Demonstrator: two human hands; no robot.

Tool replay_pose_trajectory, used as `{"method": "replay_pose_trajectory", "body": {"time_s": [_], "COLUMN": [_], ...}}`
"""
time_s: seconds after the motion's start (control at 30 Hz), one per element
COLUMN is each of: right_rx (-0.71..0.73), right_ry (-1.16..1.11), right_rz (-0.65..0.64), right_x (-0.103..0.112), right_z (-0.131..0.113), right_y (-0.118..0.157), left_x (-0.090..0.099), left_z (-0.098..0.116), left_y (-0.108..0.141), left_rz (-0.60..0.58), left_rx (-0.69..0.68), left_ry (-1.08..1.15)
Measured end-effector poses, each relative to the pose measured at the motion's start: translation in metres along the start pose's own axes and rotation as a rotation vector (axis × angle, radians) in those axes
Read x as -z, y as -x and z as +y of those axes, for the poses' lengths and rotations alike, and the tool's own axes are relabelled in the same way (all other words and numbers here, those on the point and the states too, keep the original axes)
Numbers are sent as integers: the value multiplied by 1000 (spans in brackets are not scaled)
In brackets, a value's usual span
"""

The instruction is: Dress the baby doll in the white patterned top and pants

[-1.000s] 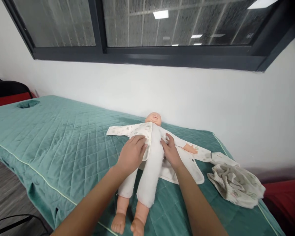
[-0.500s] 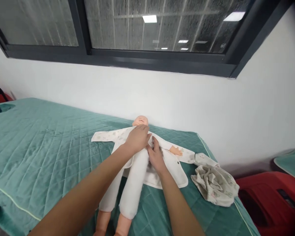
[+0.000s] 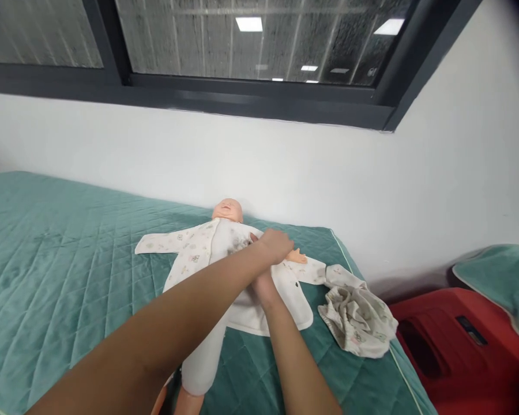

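A baby doll [image 3: 227,211] lies on its back, its head toward the wall, in white leggings [image 3: 205,357] and an open white printed jacket [image 3: 189,259]. My left hand [image 3: 277,244] crosses over to the doll's right-hand side in view, its fingers closed on the doll's arm just above the small doll hand [image 3: 297,256]. Beneath my left forearm is my right hand [image 3: 263,282], by the doll's chest; its thumb tip shows, but its other fingers are hidden. The doll's hand lies on top of the flat jacket sleeve [image 3: 313,271].
A crumpled printed garment [image 3: 358,323] rests near the right edge of the green quilted cover [image 3: 104,230]. Beyond that edge stands a red plastic chair [image 3: 462,340] with green cloth [image 3: 501,276] on it. Behind are the white wall [image 3: 263,161] and a dark-framed window [image 3: 242,98].
My left hand has moved right from the doll's upper chest to its arm, crossing over my right hand. The view has shifted to the right, and the jacket's left front lies more spread out.
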State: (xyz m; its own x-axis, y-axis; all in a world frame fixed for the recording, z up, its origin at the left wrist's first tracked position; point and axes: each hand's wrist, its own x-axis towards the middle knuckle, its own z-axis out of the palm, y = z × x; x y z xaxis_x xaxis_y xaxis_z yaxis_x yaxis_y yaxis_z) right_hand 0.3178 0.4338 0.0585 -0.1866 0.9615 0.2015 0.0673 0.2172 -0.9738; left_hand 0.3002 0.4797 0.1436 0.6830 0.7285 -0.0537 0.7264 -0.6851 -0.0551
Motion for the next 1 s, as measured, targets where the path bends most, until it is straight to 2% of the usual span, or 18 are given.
{"method": "replay_pose_trajectory", "body": {"time_s": [0.07,0.23,0.37,0.43,0.5,0.6,0.67,0.73,0.87,1.0], "right_rx": [-4,-48,-79,-109,-140,-238,-304,-326,-307,-302], "right_ry": [-17,46,90,123,208,479,619,617,474,306], "right_rz": [-18,-252,-420,-441,-306,104,286,325,365,513], "right_x": [5,26,57,76,93,107,108,107,114,130], "right_z": [-9,-38,-58,-57,-46,-21,-7,1,3,1], "right_y": [6,25,31,29,25,17,12,8,3,6], "left_x": [5,10,8,7,6,5,3,0,-8,-15], "left_z": [-9,-25,-33,-37,-42,-47,-47,-46,-42,-41], "left_y": [-1,5,9,11,12,14,15,15,17,18], "left_rz": [-30,-85,-32,-4,7,47,62,53,58,47], "left_rx": [-6,-16,-23,2,41,71,59,48,28,-4], "left_ry": [13,45,56,71,107,148,151,144,111,70]}}
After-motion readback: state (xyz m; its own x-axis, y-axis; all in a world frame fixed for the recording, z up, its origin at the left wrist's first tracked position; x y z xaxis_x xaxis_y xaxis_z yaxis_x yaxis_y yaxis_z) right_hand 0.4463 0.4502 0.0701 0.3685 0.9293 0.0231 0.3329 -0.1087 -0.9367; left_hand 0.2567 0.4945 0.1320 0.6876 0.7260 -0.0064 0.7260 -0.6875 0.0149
